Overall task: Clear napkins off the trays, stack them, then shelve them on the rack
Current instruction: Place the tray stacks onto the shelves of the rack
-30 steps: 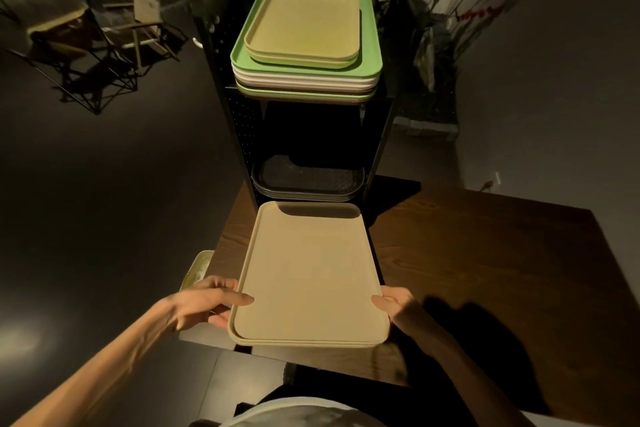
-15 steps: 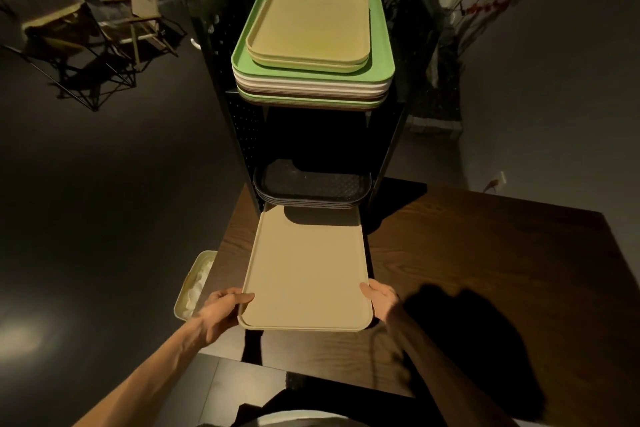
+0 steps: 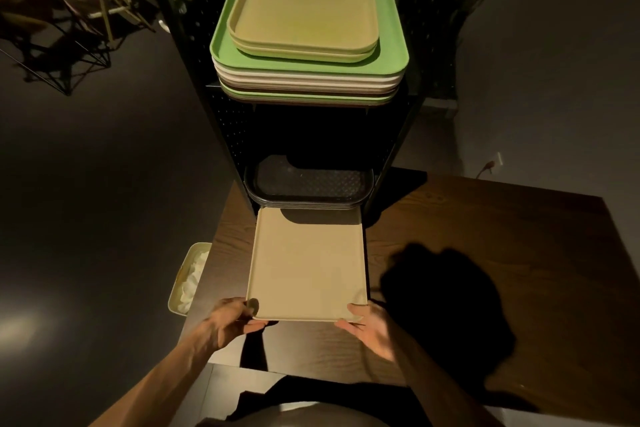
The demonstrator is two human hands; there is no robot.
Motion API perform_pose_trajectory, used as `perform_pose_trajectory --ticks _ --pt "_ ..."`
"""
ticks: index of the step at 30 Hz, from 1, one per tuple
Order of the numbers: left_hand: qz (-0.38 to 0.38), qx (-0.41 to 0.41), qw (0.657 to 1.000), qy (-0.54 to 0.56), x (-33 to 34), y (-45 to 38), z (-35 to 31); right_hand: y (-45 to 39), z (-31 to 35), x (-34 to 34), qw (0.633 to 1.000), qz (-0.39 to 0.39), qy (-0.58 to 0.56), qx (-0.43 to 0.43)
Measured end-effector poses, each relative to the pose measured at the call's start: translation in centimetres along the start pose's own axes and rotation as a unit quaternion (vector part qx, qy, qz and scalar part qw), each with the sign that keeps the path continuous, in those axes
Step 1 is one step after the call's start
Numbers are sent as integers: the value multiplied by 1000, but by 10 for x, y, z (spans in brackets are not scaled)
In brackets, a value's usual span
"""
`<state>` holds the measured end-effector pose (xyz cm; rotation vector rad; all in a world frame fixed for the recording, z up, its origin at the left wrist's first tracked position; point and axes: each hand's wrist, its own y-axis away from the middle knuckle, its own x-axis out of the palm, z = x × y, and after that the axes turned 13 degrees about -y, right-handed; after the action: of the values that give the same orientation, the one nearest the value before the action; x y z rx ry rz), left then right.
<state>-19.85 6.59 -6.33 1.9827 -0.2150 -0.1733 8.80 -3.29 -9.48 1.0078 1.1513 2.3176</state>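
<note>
Shelving is the step I am judging to be in hand: I am holding a beige tray [image 3: 306, 263] level by its near edge, with my left hand [image 3: 230, 321] closed on the near left corner, thumb on top and fingers curled under, and my right hand [image 3: 372, 326] closed on the near right corner in the same grip. Ahead of my grip, the tray's far edge is lying in shadow right at the mouth of the black rack [image 3: 221, 128], just under the stack of dark trays [image 3: 308, 184] that is sitting on the lower shelf; I cannot tell whether the far edge is already resting on a shelf below them or only hanging in front of it. Higher up and beyond my grip, a stack of green and pale trays [image 3: 310, 73] is filling the top shelf. The tray in my grip is carrying no napkins; crumpled white napkins [image 3: 192, 279] are lying in a pale bin [image 3: 175, 298] off to the left of my left hand, beside the wooden table [image 3: 485, 236] under my grip. By my reckoning the next move is calling for a straight, level push away from me, with the tray kept square to the rack's uprights so neither corner is catching, and both hands letting go only once the shelf is carrying it.
</note>
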Motion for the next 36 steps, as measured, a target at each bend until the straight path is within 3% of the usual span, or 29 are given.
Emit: perform_pose_trajectory --ticks 3,7,12,31,36 --pt "12 -1 1000 12 7 -4 -14 -14 0 6 998 -14 38 -52" --pt "-8 16 996 86 12 -14 -35 -20 15 22 996 2 2 -88" --pt "-35 30 987 152 14 -24 -56 -49 30 35 995 1 -28 -92" --pt "-66 22 994 89 25 -27 -112 -80 70 71 991 -51 -16 -126" --pt "-44 24 994 102 23 -30 -108 -81 71 67 996 -50 -21 -75"
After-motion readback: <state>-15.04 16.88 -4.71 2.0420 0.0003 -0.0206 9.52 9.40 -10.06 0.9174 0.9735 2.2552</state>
